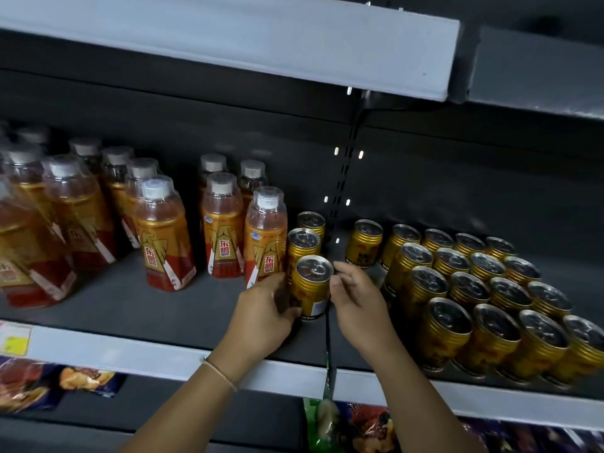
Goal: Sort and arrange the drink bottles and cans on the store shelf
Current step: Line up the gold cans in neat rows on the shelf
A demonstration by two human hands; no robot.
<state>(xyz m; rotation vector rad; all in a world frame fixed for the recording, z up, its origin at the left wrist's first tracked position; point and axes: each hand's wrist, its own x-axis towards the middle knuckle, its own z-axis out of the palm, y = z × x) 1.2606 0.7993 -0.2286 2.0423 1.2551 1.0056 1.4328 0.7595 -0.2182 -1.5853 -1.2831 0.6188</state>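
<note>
We are seating a gold can (310, 289) at the front of a three-can column, just right of the 东鹏-labelled bottles (264, 237). Our left hand (264, 312) grips its side; our right hand (354, 289), fingers curled, pinches its rim. Next, we judge: square it, release. Can print unreadable.

Both forearms reach in from six o'clock, converging toward twelve. The left hand (261, 308) curls its fingers and thumb around something at its two o'clock side, a thin bracelet at the wrist. The right hand (354, 294) sits just beside it at three o'clock, fingers bent, fingertips pointing toward ten o'clock.
</note>
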